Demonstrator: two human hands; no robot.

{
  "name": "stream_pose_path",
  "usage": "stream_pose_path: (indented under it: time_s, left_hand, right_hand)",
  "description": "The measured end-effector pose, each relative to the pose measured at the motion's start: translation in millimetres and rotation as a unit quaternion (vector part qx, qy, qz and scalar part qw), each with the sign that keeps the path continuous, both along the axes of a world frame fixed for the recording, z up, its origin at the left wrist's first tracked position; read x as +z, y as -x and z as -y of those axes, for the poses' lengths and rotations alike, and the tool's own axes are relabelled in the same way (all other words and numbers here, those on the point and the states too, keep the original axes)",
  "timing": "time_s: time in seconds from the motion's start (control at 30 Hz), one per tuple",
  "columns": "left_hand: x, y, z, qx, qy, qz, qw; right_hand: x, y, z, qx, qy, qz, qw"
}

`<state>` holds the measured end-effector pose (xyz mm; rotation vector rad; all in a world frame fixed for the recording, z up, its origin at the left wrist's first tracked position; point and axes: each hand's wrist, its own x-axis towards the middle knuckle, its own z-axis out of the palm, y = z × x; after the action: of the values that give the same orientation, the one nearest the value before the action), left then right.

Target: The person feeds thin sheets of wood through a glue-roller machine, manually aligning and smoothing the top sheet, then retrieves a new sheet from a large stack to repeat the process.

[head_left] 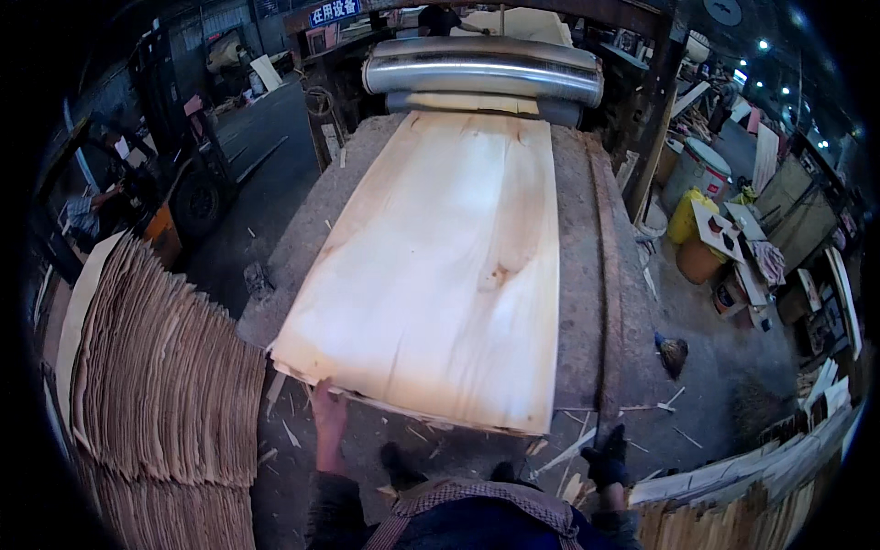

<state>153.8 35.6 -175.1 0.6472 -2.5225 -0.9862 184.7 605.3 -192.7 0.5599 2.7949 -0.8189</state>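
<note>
A long, pale stack of wood veneer sheets (440, 266) lies on a worn grey machine bed, its far end close to a shiny metal roller (486, 71). My left hand (328, 417) is at the near left corner of the veneer, fingers closed at its edge; their undersides are hidden. To the right, my right hand (607, 458) looks dark, as if gloved, and hangs low beyond the veneer's near edge, apart from it. Its fingers blend into the dark floor, so what they hold, if anything, does not show.
Tall stacked veneer (170, 367) stands at left; more sheets (742, 486) are at lower right. A forklift (188, 174) with a person beside it is at far left. Drums (698, 170) and buckets line the right. Wood scraps litter the floor. Another person (440, 20) is behind the roller.
</note>
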Motion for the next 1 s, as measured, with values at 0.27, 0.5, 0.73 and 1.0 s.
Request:
stream_pose_path:
  time_s: [0.27,0.5,0.73,1.0]
  left_hand:
    - [86.3,28.3,-189.5,-0.214,-0.155,0.003,0.965]
    - [157.8,31.3,-286.0,-0.46,-0.438,0.053,0.771]
    - [190.8,21.4,-278.6,-0.355,-0.68,0.077,0.637]
    - [188.8,21.3,-265.1,-0.251,-0.629,0.191,0.711]
  right_hand:
    - [132.1,9.4,-19.4,-0.031,0.573,-0.111,0.811]
    - [211.5,46.8,23.7,0.115,0.653,-0.147,0.734]
    - [193.2,101.3,67.7,0.347,0.671,-0.01,0.655]
    - [125.6,205.1,33.7,0.706,0.347,-0.292,0.543]
